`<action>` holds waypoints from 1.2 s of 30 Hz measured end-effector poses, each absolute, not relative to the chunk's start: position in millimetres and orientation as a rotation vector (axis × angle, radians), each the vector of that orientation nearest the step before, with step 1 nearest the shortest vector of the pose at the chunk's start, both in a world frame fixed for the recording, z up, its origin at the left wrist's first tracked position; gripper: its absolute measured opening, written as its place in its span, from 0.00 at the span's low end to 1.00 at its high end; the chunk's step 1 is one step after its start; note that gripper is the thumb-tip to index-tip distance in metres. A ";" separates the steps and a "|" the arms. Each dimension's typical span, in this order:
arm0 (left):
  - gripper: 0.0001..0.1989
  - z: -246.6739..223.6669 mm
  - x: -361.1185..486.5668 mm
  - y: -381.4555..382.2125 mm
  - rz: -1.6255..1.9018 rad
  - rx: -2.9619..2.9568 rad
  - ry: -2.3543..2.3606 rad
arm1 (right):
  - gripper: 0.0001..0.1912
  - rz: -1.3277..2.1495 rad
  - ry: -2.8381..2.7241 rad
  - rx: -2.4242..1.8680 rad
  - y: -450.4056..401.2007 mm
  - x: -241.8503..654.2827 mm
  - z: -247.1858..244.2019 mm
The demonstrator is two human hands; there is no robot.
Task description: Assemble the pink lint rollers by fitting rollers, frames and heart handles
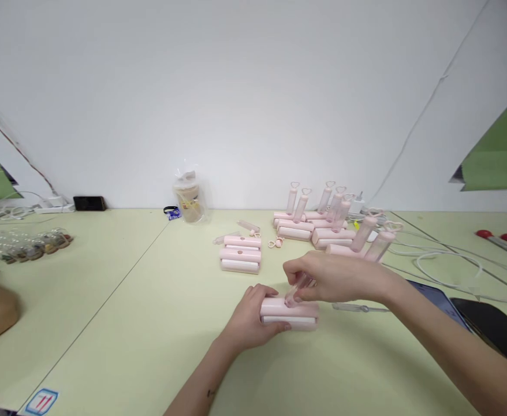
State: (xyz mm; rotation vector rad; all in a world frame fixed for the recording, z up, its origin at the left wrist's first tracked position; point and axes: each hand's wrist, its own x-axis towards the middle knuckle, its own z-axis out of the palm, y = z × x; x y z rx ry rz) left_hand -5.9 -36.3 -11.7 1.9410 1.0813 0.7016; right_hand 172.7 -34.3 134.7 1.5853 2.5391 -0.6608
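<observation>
Left hand (pixel 251 320) half-curled round the left end of a pink case (pixel 277 306), thumb along the front edge; right hand (pixel 329 277) nearly closed, pinching a clear tube (pixel 299 287) against the case top. Case lies flat on the table (pixel 184 352), near the front, white strip facing the wearer. Main risk, my read: the tube meets the case at a slant, so pushing down that way could skid it off or scuff the glossy top. Whether its lower end is seated, cannot tell; fingers cover part of it. Only the left end of the case is held, so a push further right could make it twist or tip. Smooth plastic, likely slippery; a loose pinch may let the tube roll. Right forearm passes close to an upright tube (pixel 379 245) at the near end of the standing group; a sideways elbow or wrist move could knock it over, maybe its neighbours too. Clear stick (pixel 349 307) lies under the forearm, easy to brush away. White cable (pixel 448 283) loops at right, a possible snag. Small heart-ringed cap (pixel 276 242) beyond the hands could roll if bumped.
</observation>
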 end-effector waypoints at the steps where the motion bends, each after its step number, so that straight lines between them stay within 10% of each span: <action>1: 0.23 -11.6 -5.9 -36.3 0.698 1.938 1.083 | 0.06 -0.654 2.531 1.568 -33.8 171.9 135.9; 12: 0.25 -11.4 -6.3 -36.3 0.692 1.930 1.073 | 0.02 -0.581 2.513 1.399 -30.9 157.3 138.9; 26: 0.24 -6.3 -9.4 -40.1 0.699 1.917 1.049 | 0.22 -0.846 2.920 1.355 -17.6 178.8 131.9; 36: 0.29 -0.8 -15.4 -38.5 0.643 2.025 1.058 | 0.14 -0.388 2.883 2.007 79.2 188.7 27.3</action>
